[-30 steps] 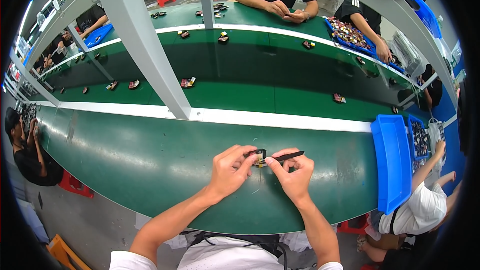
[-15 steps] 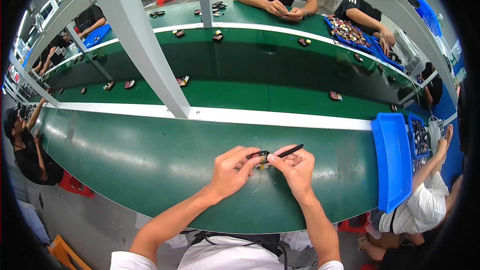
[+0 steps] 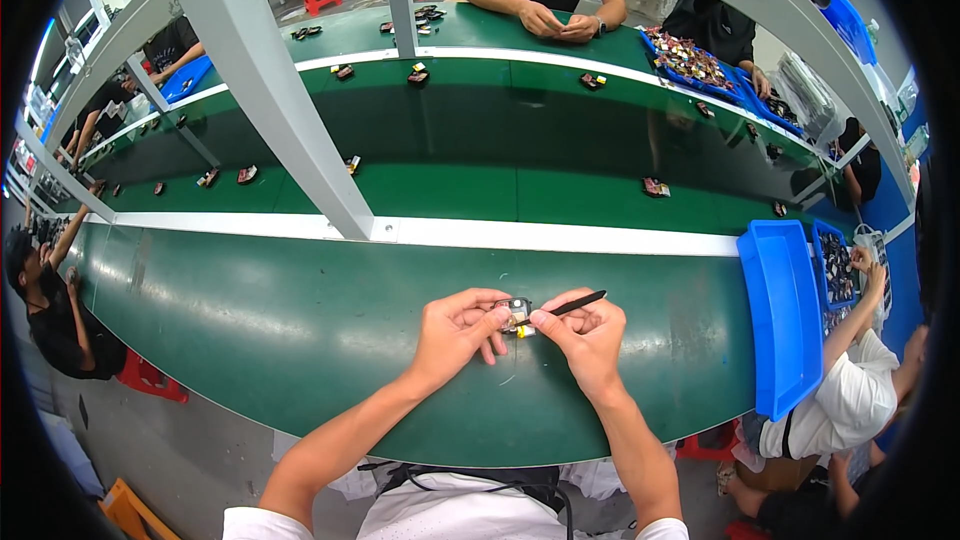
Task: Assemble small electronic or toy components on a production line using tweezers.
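Above the green bench top, my left hand point(image 3: 462, 332) pinches a small black electronic assembly point(image 3: 517, 306) by its left side. A small yellow-and-white piece point(image 3: 526, 331) shows at its lower edge. In my right hand point(image 3: 590, 338) is a slim black pen-shaped tool point(image 3: 582, 301), its back end pointing up to the right. The right thumb and the tool's front end are at the right edge of the assembly. My fingers cover part of the assembly, so its details are too small to tell.
An empty-looking blue tray point(image 3: 782, 330) stands right on the bench, beside a blue bin point(image 3: 835, 265) of small parts. Beyond a white rail point(image 3: 520, 234), a green conveyor belt carries several assemblies point(image 3: 655, 187). A grey post point(image 3: 262, 80) rises front left. Co-workers sit around.
The assembly has turned so more of its face shows, and the left fingers have spread lower. The tool's front end now meets it. Pieces on the belt have shifted slightly left.
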### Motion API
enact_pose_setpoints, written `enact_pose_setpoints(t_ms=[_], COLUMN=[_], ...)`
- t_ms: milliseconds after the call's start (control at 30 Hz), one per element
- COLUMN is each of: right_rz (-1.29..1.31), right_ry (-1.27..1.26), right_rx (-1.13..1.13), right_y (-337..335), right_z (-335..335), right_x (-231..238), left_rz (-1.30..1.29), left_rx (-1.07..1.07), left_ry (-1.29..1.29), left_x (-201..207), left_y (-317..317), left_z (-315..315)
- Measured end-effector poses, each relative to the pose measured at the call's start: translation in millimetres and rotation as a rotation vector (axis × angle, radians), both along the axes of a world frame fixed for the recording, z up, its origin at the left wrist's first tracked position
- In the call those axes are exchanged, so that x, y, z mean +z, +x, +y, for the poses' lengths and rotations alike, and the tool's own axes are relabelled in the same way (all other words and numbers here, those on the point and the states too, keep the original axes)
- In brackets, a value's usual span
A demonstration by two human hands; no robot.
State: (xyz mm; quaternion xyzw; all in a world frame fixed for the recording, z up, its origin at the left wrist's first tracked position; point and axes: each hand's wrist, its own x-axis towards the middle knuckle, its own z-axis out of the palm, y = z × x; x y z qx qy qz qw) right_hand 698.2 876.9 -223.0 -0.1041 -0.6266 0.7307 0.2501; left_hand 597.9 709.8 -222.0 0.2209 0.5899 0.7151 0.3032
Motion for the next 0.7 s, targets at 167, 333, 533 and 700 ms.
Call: enact_pose_setpoints(t_ms=[167,333,533,700], right_rz=[0.052,0.062,0.094,0.095], right_ry=[0.099,0.250,0.361,0.381], right_rx=[-0.048,-0.128,-0.175,-0.164], right_y=[1.0,3.4,2.7,4.2], right_z=[-2.5,-5.4,-4.6,-2.6], right_x=[0.2,1.5,-0.9,-1.0], left_rz=[-0.014,-0.069,-0.081,-0.066], left_rx=[-0.003,-0.009,0.009,0.027], left_ry=[0.022,0.048,0.076,0.057], left_x=[-3.9,-2.4,-3.3,0.2], left_y=[-3.3,-3.1,-2.5,-1.3], left_z=[-0.7,0.8,4.3,5.4])
